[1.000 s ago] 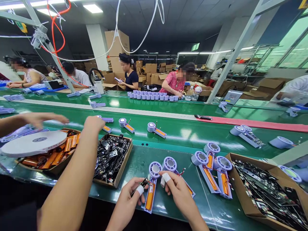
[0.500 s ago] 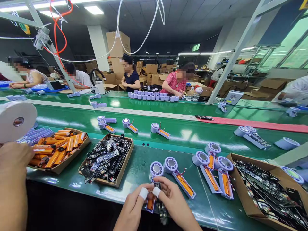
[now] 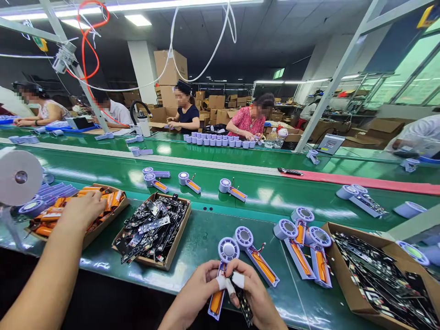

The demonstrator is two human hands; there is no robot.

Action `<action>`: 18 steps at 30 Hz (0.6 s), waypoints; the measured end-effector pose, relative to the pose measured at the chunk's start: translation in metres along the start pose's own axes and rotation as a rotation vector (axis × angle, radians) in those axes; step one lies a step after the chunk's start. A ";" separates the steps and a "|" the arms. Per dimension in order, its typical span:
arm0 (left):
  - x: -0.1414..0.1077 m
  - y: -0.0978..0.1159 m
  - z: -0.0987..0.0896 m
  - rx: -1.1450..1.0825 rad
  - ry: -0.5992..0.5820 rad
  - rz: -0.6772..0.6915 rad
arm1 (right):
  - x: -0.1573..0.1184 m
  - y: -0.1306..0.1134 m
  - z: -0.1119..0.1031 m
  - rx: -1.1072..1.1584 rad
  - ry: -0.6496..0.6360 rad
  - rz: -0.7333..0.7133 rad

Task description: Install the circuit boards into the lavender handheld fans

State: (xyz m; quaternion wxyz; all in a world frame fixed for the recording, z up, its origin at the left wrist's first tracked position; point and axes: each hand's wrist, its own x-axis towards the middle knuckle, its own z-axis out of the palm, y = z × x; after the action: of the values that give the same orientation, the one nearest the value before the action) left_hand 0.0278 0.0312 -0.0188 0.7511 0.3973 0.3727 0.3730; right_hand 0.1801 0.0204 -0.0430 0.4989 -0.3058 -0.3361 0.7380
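Low in the middle, my left hand grips a lavender plastic housing, which has a round fan-like head and an orange battery set in its handle. My right hand pinches a narrow black circuit board against the housing. White wraps cover one finger on each hand. Part of the handle is hidden by my fingers. To the right lie several similar lavender housings with orange batteries and thin red wires, close to my right hand.
A co-worker's hand reaches into a cardboard tray of orange batteries. A tray of black boards sits left of my hands, and a box of boards sits right. Green conveyor belts carry more housings. A white roll stands far left.
The black board has moved down from the top of the housing to under my right hand. The co-worker's hand has moved from the lower left edge onto the battery tray.
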 end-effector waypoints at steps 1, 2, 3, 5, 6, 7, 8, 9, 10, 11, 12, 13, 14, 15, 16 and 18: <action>0.000 -0.003 0.001 -0.073 0.011 -0.010 | -0.001 0.000 -0.002 0.002 0.007 -0.014; 0.000 -0.006 0.002 -0.127 0.026 -0.011 | -0.001 0.000 -0.003 0.000 0.019 -0.028; -0.001 -0.010 0.004 -0.166 0.035 -0.006 | -0.002 -0.002 -0.004 -0.006 0.034 -0.042; -0.001 -0.015 0.007 -0.206 0.053 0.023 | -0.003 -0.007 -0.004 -0.031 0.068 -0.060; -0.001 -0.017 0.008 -0.209 0.075 0.045 | -0.004 -0.010 -0.003 -0.046 0.081 -0.064; 0.000 -0.018 0.010 -0.210 0.109 0.069 | -0.005 -0.013 -0.001 -0.063 0.091 -0.065; 0.000 -0.019 0.013 -0.208 0.151 0.089 | -0.006 -0.016 0.001 -0.082 0.101 -0.064; 0.000 -0.020 0.015 -0.205 0.192 0.100 | -0.006 -0.018 0.003 -0.099 0.111 -0.063; 0.000 -0.020 0.017 -0.205 0.231 0.106 | -0.007 -0.020 0.005 -0.114 0.117 -0.063; 0.000 -0.019 0.020 -0.204 0.265 0.106 | -0.007 -0.021 0.007 -0.131 0.116 -0.065; -0.001 -0.018 0.022 -0.202 0.292 0.104 | -0.006 -0.021 0.008 -0.151 0.112 -0.069; -0.001 -0.017 0.024 -0.197 0.312 0.101 | -0.006 -0.021 0.008 -0.173 0.107 -0.075; -0.002 -0.015 0.025 -0.190 0.327 0.098 | -0.005 -0.020 0.008 -0.194 0.100 -0.080; -0.002 -0.014 0.026 -0.181 0.332 0.094 | -0.005 -0.019 0.007 -0.212 0.092 -0.081; -0.003 -0.013 0.026 -0.169 0.325 0.088 | -0.004 -0.018 0.006 -0.223 0.095 -0.080; -0.004 -0.013 0.024 -0.151 0.291 0.065 | -0.003 -0.016 0.005 -0.226 0.151 -0.072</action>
State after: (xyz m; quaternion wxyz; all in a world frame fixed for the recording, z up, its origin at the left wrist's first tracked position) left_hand 0.0504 0.0151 -0.0189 0.7044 0.2932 0.4356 0.4776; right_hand 0.1856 0.0207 -0.0273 0.5113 -0.4023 -0.3896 0.6518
